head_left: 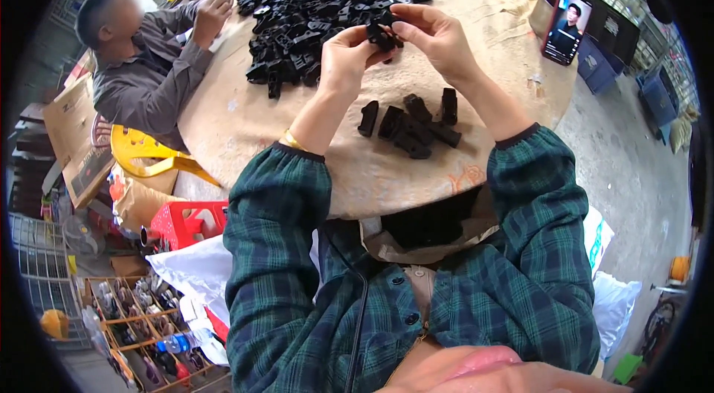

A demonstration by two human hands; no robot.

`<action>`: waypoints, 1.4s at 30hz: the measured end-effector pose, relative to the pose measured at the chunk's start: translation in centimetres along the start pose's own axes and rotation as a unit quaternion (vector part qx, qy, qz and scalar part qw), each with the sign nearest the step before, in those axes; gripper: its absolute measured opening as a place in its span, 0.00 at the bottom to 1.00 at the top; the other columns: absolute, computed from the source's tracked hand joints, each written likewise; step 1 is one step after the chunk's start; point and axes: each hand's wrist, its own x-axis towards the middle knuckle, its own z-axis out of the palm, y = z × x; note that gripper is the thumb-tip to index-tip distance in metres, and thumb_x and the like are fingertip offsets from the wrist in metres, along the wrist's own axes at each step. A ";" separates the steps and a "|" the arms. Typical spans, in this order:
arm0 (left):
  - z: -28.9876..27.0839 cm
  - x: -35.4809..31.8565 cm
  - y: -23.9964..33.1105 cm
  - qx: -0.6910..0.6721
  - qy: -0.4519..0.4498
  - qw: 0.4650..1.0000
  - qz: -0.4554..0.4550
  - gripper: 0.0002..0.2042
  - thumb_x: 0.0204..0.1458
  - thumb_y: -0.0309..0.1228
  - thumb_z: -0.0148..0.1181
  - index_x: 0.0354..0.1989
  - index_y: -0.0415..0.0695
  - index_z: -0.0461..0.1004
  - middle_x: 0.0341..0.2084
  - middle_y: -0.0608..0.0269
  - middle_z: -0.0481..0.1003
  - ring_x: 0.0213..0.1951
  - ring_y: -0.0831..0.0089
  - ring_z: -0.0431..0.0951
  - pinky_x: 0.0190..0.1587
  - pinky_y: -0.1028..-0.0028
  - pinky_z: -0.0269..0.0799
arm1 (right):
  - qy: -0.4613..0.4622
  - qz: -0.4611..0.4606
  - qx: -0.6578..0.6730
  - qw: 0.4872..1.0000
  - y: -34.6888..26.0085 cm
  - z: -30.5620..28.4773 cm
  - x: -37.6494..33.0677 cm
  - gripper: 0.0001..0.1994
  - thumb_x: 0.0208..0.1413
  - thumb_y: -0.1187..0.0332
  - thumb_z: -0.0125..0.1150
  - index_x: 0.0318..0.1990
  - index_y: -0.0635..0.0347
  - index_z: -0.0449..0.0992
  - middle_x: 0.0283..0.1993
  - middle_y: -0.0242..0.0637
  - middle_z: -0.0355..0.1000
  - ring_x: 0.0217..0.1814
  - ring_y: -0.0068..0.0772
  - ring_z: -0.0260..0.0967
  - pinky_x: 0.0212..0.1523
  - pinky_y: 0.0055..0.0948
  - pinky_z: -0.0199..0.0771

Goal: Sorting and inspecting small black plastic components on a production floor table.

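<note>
Above the table, my left hand (344, 58) and my right hand (433, 37) are both closed on one small black plastic part (381, 34). Its far end is partly covered by my right fingers, and its exact kind does not show. Between my forearms lies a small group of similar black parts (405, 129), several of them touching, with one (367, 118) apart on the left. Just beyond my hands a large heap of black parts (320, 10) spreads over the far side of the table.
A beige cloth covers the round table (297, 185). At its right edge a phone (567, 27) stands upright. Another person (141, 58) sits at the left, hands raised over the table. A yellow chair (145, 151) and a red stool (192, 220) stand at the left; blue crates (602, 66) are at the right.
</note>
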 end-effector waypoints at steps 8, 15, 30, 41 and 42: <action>0.5 -0.6 0.3 0.135 -0.038 0.990 0.023 0.13 0.49 0.17 0.44 0.44 0.32 0.67 0.32 0.57 0.72 0.30 0.74 0.75 0.38 0.77 0.75 | -0.014 -0.012 -0.079 0.997 0.2 0.6 -0.4 0.16 0.47 0.76 0.59 0.46 0.65 0.71 0.40 0.37 0.72 0.40 0.22 0.69 0.43 0.20 0.70; 0.1 -0.5 1.0 0.053 -0.091 0.994 0.012 0.13 0.56 0.26 0.44 0.49 0.36 0.63 0.35 0.61 0.71 0.34 0.74 0.74 0.43 0.73 0.72 | 0.001 -0.047 -0.118 0.992 -0.1 0.4 -0.4 0.15 0.47 0.76 0.60 0.45 0.65 0.71 0.39 0.37 0.73 0.38 0.22 0.70 0.41 0.20 0.71; -1.9 -0.7 3.8 0.051 -0.165 0.964 -0.201 0.14 0.56 0.32 0.41 0.38 0.34 0.69 0.29 0.55 0.74 0.29 0.71 0.75 0.32 0.75 0.73 | -0.107 -0.308 -0.337 0.883 -0.9 0.5 -0.7 0.15 0.34 0.81 0.63 0.35 0.58 0.77 0.36 0.32 0.74 0.41 0.31 0.67 0.39 0.27 0.71; -1.5 -1.3 3.6 0.223 -0.206 0.942 -0.141 0.13 0.53 0.35 0.53 0.41 0.37 0.70 0.27 0.64 0.73 0.27 0.82 0.71 0.29 0.83 0.68 | -0.092 -0.284 -0.406 0.864 -1.5 0.7 -0.9 0.21 0.40 0.79 0.59 0.46 0.55 0.71 0.37 0.39 0.73 0.37 0.37 0.71 0.37 0.29 0.73; -1.5 -1.4 3.6 0.222 -0.204 0.943 -0.141 0.13 0.53 0.35 0.53 0.41 0.37 0.70 0.27 0.64 0.73 0.27 0.82 0.71 0.29 0.83 0.68 | -0.093 -0.285 -0.405 0.864 -1.6 0.7 -0.9 0.21 0.40 0.79 0.59 0.46 0.55 0.71 0.37 0.39 0.73 0.37 0.37 0.71 0.37 0.29 0.73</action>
